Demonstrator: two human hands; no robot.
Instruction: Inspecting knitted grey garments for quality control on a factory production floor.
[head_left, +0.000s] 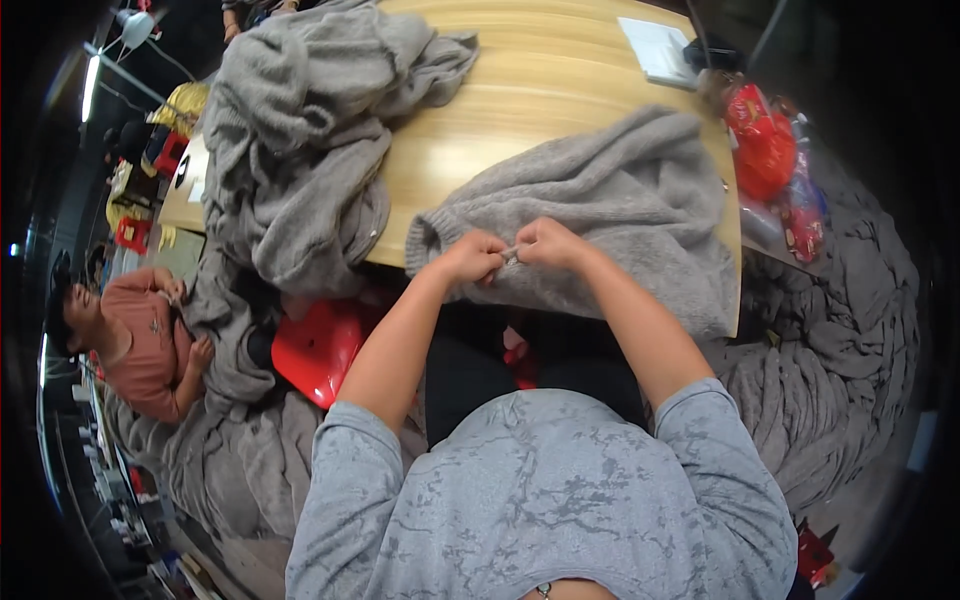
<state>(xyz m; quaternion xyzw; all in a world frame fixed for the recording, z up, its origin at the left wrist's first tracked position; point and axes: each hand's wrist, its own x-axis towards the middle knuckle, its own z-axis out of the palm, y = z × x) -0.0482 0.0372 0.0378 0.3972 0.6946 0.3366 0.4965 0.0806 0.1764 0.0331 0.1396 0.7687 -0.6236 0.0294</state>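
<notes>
A grey knitted garment [610, 190] lies spread over the near edge of the wooden table, its ribbed band toward the left. Both my hands meet over its near part. My left hand [474, 256] is closed, its fingertips pinching the grey knit. Just beside it, my right hand [550, 245] is closed too, thumb and fingers gripping the same bit of fabric. A small pale spot shows between the fingertips, too small to name.
More grey knitwear [290, 130] is heaped at the table's left [530, 70]. A white pad [655, 50] lies far right, near red plastic bags [762, 145]. Grey knits [820, 370] pile up on the right. A red stool [318, 350] and a seated co-worker [150, 340] are at left.
</notes>
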